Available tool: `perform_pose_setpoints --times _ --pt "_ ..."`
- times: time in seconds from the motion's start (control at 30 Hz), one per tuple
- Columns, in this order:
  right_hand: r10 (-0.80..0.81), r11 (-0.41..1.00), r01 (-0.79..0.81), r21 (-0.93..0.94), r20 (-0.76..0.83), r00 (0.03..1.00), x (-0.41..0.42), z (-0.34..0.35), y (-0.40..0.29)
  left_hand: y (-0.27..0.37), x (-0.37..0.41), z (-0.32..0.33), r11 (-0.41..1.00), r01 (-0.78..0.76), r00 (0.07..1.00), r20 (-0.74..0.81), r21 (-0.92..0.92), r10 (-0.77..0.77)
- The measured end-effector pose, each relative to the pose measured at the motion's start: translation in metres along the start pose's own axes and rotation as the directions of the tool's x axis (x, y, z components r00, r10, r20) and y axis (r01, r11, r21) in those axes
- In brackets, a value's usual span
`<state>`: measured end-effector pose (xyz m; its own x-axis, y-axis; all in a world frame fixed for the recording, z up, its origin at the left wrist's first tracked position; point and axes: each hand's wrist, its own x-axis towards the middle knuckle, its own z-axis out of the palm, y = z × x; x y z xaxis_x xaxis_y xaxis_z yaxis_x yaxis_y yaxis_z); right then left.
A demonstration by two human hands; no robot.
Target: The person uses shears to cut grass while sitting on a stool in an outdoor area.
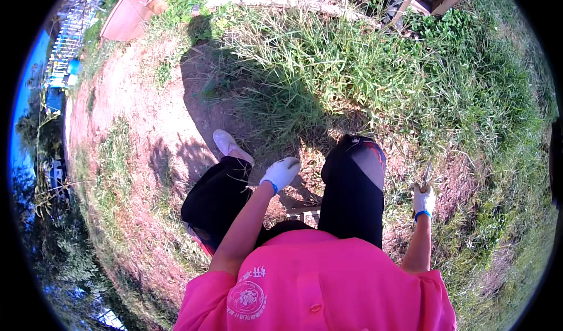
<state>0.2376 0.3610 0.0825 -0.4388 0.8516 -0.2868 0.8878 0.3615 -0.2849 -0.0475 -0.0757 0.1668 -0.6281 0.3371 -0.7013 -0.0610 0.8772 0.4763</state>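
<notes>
My left hand, in a white knit glove with a blue cuff, hangs between my knees over shaded soil. Its fingers are curled, and whether they hold anything is hidden. Out to the right of my right knee, my gloved right hand grips a slim hand tool with a pointed metal end. The tip points away from me, over bare reddish soil and dry grass; the tool's exact kind is unclear. Ahead of both knees grows a thick patch of tall green grass, part of it under my shadow.
I sit low, on what looks like a small stool between my legs. Beyond the grass lie a pale log and a wooden frame. Terracotta-coloured slabs stand at the far left. A bare dirt path runs along the left.
</notes>
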Motion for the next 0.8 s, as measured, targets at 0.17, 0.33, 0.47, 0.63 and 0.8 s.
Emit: perform_pose_setpoints --times 0.17,0.33,0.47,0.63,0.8 --pt "-0.109 0.99 0.114 0.078 -0.06 0.992 -0.023 -0.059 -0.089 -0.02 -0.002 -0.004 0.991 -0.088 0.991 0.111 0.101 0.076" --pt "-0.205 0.856 0.131 0.5 0.096 0.974 -0.001 -0.048 -0.137 -0.029 0.014 0.0 0.978 -0.147 0.989 0.05 0.147 0.141" --pt "-0.338 0.873 0.205 0.443 0.245 0.909 0.008 -0.024 -0.209 -0.036 0.023 0.007 0.984 -0.098 0.993 0.076 0.15 0.087" --pt "-0.376 0.914 0.146 0.379 0.655 0.655 0.079 0.037 -0.257 -0.022 0.073 0.02 0.984 -0.168 0.986 0.018 0.055 0.167" --pt "-0.362 0.894 -0.139 0.426 0.869 0.338 0.117 0.097 -0.282 -0.006 0.14 0.032 0.921 -0.377 0.921 -0.07 0.094 0.384"
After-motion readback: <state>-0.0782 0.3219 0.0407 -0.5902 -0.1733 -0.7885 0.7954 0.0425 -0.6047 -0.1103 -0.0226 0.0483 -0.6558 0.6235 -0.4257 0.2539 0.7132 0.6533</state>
